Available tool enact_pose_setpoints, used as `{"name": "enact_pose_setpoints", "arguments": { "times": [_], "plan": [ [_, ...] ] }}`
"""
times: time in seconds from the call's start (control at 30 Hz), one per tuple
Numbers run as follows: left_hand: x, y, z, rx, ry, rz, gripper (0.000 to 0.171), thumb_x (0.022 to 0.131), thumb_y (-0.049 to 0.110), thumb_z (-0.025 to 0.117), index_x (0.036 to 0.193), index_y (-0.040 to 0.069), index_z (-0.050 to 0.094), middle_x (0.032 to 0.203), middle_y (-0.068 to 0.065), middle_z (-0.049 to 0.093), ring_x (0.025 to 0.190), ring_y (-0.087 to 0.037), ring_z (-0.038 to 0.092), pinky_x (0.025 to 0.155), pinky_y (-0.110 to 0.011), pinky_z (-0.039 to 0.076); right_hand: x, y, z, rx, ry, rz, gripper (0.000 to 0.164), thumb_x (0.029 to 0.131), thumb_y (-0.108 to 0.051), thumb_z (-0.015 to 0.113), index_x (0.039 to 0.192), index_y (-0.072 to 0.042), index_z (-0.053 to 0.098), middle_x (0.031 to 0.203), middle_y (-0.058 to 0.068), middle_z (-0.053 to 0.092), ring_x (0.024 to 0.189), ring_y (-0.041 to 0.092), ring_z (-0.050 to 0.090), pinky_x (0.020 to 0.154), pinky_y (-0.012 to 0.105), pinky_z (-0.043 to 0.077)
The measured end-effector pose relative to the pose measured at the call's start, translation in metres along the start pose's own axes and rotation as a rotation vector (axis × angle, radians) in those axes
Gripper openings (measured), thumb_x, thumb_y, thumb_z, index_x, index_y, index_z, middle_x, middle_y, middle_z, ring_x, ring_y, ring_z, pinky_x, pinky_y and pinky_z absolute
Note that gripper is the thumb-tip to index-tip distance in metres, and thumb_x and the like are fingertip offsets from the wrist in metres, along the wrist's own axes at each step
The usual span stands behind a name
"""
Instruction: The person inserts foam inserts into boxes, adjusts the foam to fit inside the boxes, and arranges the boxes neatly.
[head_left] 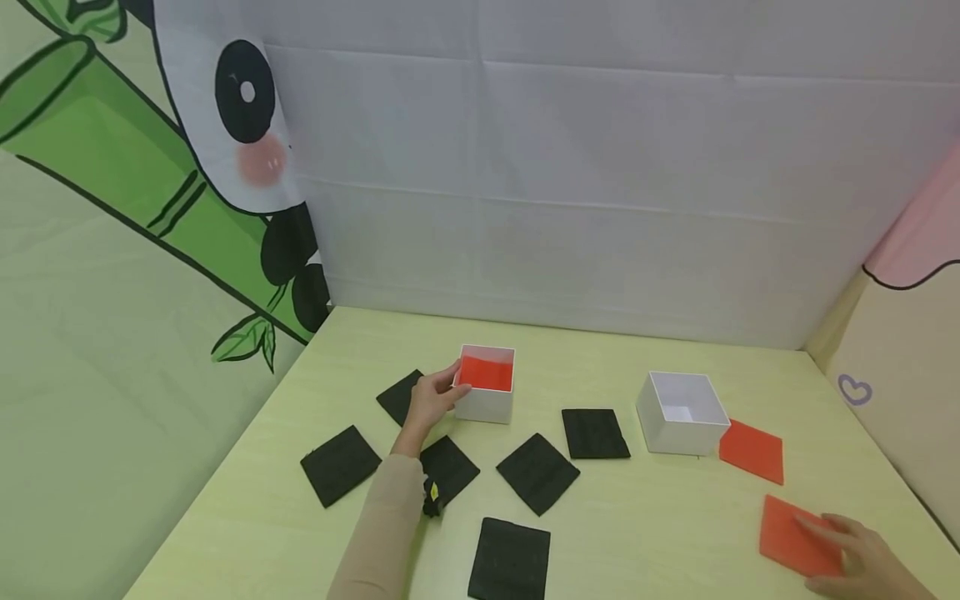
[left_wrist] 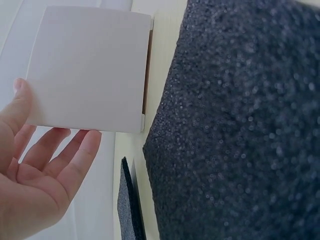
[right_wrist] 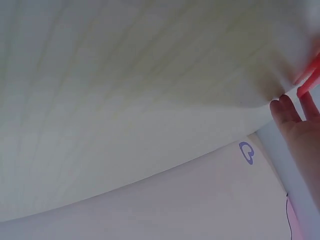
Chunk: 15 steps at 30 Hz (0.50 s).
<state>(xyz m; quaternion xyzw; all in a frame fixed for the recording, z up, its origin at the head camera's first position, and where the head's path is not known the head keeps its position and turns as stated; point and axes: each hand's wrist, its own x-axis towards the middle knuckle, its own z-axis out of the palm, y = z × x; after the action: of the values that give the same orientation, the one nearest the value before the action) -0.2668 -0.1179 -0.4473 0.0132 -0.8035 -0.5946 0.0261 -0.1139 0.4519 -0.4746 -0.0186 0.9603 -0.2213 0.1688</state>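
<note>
My left hand (head_left: 435,398) grips a small white box (head_left: 484,407) at its left side, the thumb on the front rim and the fingers along the side. Inside that box lies a red piece (head_left: 486,374). In the left wrist view, the box's plain white face (left_wrist: 90,67) shows above the fingers (left_wrist: 80,155). At the right front, my right hand (head_left: 862,558) rests its extended fingers over a red square (head_left: 791,533), the thumb near its lower edge. The right wrist view shows the fingertips (right_wrist: 278,106) beside the red material (right_wrist: 309,75).
A second white box (head_left: 684,433) stands open-topped at the right, another red square (head_left: 753,450) beside it. Several black foam squares lie about, including one at front (head_left: 510,558), one at left (head_left: 341,465) and one at centre (head_left: 538,473). A printed cloth (head_left: 570,167) hangs behind the table.
</note>
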Motion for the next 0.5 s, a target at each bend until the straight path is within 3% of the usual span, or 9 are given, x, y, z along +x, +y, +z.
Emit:
{"name": "enact_pose_setpoints", "arguments": {
  "times": [0.03,0.1,0.37,0.5],
  "plan": [
    [0.0,0.0,0.0,0.002,0.001,0.004,0.052,0.081,0.017,0.067,0.13,0.016,0.049,0.125,-0.01,0.052,0.103,-0.024,0.056,0.07,-0.033,0.05,0.0,-0.002,0.0,0.024,-0.007,0.023,0.082,0.074,-0.038,0.07,0.129,0.013,0.035,0.118,0.036,0.027,0.101,0.052,0.032,0.071,0.06,0.039],
    [-0.001,0.001,0.0,0.001,0.002,0.004,0.052,0.081,0.017,0.067,0.13,0.016,0.049,0.124,-0.01,0.052,0.103,-0.025,0.056,0.07,-0.033,0.05,-0.001,-0.004,-0.001,0.066,-0.004,0.042,0.084,0.074,-0.038,0.07,0.128,0.016,0.032,0.12,0.034,0.023,0.102,0.05,0.03,0.072,0.059,0.04],
    [-0.001,-0.001,0.0,-0.008,0.0,-0.006,0.051,0.081,0.017,0.066,0.129,0.017,0.05,0.125,-0.008,0.052,0.103,-0.023,0.055,0.071,-0.033,0.05,-0.008,-0.018,-0.003,0.16,0.025,0.033,0.077,0.074,-0.034,0.071,0.129,0.008,0.037,0.124,0.031,0.014,0.094,0.041,0.045,0.068,0.041,0.046],
    [-0.001,0.0,-0.001,-0.008,0.003,-0.005,0.051,0.081,0.018,0.067,0.129,0.018,0.05,0.124,-0.008,0.052,0.103,-0.023,0.055,0.071,-0.033,0.05,-0.01,-0.028,-0.003,0.219,0.022,0.049,0.076,0.075,-0.032,0.071,0.127,0.012,0.036,0.125,0.033,0.009,0.092,0.042,0.047,0.067,0.039,0.048]
  ]
}}
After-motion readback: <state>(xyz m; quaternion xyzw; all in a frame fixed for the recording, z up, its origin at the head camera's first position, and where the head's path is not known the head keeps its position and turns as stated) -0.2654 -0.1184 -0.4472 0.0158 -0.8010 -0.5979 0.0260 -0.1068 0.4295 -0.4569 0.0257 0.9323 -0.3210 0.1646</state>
